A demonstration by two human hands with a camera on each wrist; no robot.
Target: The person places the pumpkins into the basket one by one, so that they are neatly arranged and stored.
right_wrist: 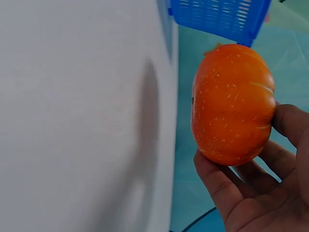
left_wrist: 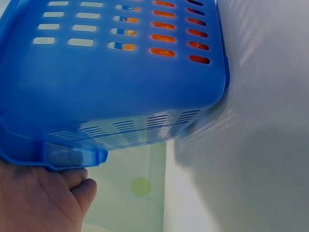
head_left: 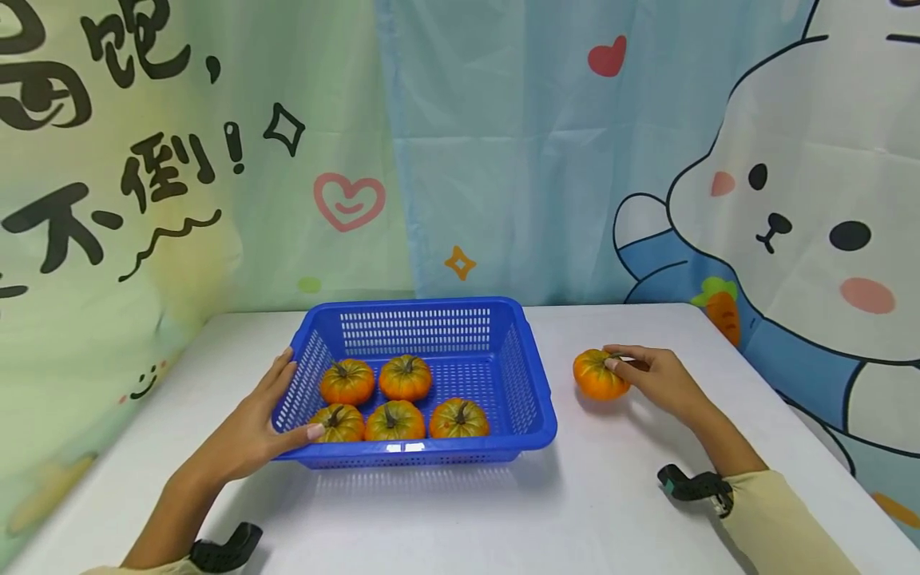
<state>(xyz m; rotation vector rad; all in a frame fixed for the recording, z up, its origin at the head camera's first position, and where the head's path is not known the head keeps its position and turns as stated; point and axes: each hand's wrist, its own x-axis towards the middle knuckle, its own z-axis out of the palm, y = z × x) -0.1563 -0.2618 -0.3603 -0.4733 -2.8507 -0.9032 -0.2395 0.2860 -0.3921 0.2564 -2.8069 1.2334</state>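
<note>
A small orange pumpkin (head_left: 600, 375) with a green-tinged top is held in my right hand (head_left: 657, 379), to the right of the basket. In the right wrist view the pumpkin (right_wrist: 234, 104) hangs just above the table, its shadow falling beside it. My left hand (head_left: 251, 427) grips the near left corner of a blue plastic basket (head_left: 535, 431), thumb over the rim and fingers along the outer left side. Several similar pumpkins (head_left: 406, 378) sit inside the basket, in its left and middle part. From the left wrist, fingers (left_wrist: 83, 193) show beneath the basket's rim.
The basket stands on a white table (head_left: 446, 519). Behind the table hangs a printed curtain (head_left: 503, 200) with hearts, lettering and a cartoon animal. Dark wrist devices (head_left: 693, 485) are strapped at both sleeves.
</note>
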